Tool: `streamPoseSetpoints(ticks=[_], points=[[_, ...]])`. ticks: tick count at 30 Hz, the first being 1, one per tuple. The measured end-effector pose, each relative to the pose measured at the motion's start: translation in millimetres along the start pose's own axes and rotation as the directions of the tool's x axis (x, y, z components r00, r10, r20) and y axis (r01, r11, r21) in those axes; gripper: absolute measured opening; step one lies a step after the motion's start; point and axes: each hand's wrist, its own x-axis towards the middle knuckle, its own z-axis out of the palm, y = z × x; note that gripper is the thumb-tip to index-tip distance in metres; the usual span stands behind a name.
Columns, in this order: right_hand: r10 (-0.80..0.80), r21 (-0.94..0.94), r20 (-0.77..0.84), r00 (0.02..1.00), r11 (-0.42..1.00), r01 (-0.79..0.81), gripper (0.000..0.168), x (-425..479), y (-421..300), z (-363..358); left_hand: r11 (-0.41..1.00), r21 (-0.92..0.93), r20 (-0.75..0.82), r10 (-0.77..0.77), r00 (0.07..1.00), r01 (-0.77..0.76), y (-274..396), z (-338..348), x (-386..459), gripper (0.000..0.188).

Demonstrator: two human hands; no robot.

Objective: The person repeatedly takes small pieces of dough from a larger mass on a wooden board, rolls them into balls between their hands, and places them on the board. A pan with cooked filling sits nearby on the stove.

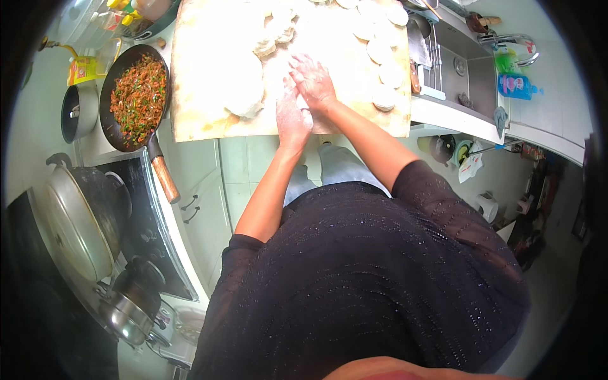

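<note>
Both my hands are floured and touch over the middle of a pale, flour-dusted board (pixel 199 128). My left hand (pixel 292 116) lies with its fingertips against my right hand (pixel 313 85), which is spread with its palm down. Whether dough lies between or under them is hidden. A large lump of dough (pixel 247 95) rests left of my hands. Smaller dough pieces (pixel 273 40) lie beyond them. Several round, flattened dough pieces (pixel 384 98) line the board's right side. Bright glare washes out much of the board.
A wok (pixel 166 175) of chopped filling (pixel 137 99) stands at the board's left, beside a saucepan (pixel 80 113). A lidded pan (pixel 78 223) is on the stove at left. Right are a cleaver (pixel 418 52), a rack (pixel 432 90), a sink (pixel 479 85) and a blue bottle (pixel 517 87).
</note>
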Motion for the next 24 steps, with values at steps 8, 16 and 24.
streamPoseSetpoints(ticks=[8,16,24], points=[[0.087,0.146,0.014,0.996,0.985,-0.088,0.045,26,14,9,0.932,-0.295,0.025,-0.214,0.976,0.212,-9,10,10,0.055],[0.103,0.066,-0.021,0.995,0.993,-0.101,0.044,24,17,1,0.961,-0.195,0.083,-0.182,0.980,0.195,6,4,10,0.063],[0.397,0.532,0.372,0.839,0.650,-0.543,0.044,27,-18,-26,0.999,-0.037,0.041,0.029,0.999,-0.027,8,2,12,0.069]])
